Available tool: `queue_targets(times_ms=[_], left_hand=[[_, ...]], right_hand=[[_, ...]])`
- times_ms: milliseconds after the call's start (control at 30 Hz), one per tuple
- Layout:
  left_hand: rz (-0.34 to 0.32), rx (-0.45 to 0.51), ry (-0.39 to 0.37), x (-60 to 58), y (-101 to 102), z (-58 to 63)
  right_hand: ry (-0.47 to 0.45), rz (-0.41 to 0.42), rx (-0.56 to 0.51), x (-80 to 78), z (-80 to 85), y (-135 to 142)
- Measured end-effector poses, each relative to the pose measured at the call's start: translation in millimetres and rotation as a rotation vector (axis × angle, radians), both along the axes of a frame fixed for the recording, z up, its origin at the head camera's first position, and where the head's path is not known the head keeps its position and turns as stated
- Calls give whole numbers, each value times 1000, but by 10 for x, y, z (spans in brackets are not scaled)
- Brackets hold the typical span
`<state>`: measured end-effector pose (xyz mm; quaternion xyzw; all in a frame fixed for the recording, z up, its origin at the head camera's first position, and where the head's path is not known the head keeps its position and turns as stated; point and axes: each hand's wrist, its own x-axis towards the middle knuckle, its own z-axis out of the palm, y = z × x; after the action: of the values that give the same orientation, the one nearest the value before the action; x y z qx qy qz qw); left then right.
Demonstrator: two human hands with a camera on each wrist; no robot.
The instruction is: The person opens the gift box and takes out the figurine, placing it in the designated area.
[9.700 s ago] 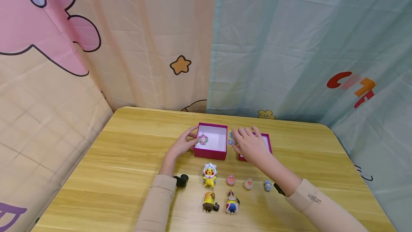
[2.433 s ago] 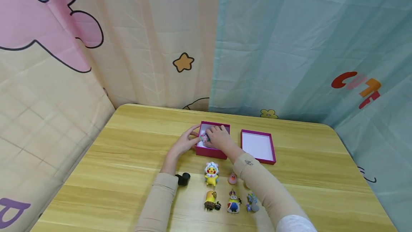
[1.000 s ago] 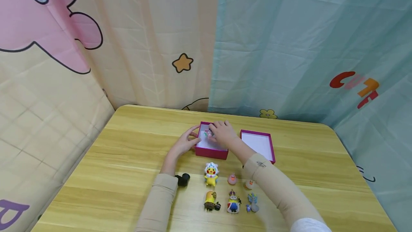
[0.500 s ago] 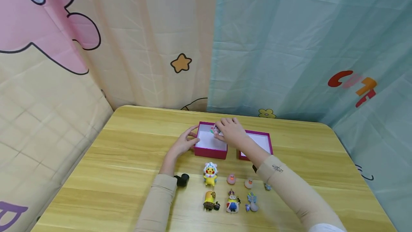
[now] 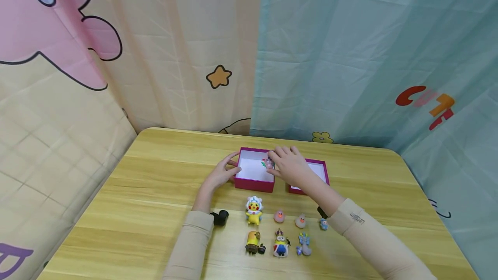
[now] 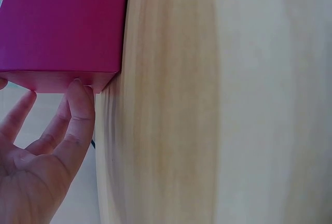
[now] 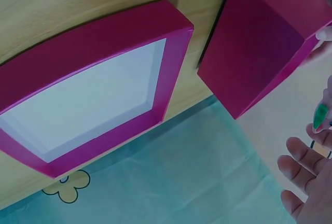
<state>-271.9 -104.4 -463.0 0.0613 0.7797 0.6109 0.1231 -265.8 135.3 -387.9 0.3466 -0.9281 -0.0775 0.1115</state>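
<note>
My right hand (image 5: pixel 289 165) pinches a small pink figurine with green parts (image 5: pixel 267 163) above the right side of a magenta box (image 5: pixel 254 185). In the right wrist view, only a green tip of the figurine (image 7: pixel 320 114) and part of my hand show at the right edge. My left hand (image 5: pixel 222 171) holds the box by its left wall, thumb at the rim. The left wrist view shows its fingertips against the box's outer side (image 6: pixel 62 27). Inside, the white floor of the box is bare where it shows.
A shallow magenta lid (image 7: pixel 176 42) lies right of the box, inside up. In front stand a yellow figure in a white hood (image 5: pixel 254 211), a pink duck (image 5: pixel 279 216), a pale duck (image 5: pixel 300 221), a blue figurine (image 5: pixel 324 224), two Minion figures (image 5: pixel 281 244) and a grey-blue figure (image 5: pixel 305 244).
The grey-blue figure went from my right hand to the front row. My right hand then took the pink figurine from the box and moved it rightward. My left hand stayed at the box.
</note>
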Motion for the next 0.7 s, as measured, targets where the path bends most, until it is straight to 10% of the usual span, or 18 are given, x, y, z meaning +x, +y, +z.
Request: queue_targets(times_ms=[233,467,700], left_hand=[[-11,-7,-4,152,10,255],[25,-19,6,-17,8,-46],[57,-43,-9,-8,29,-31]], right_hand=[[78,24,-21,157,20,155],[83,-20,-6,314,64,274],[132,-7,-9,444,-5,425]])
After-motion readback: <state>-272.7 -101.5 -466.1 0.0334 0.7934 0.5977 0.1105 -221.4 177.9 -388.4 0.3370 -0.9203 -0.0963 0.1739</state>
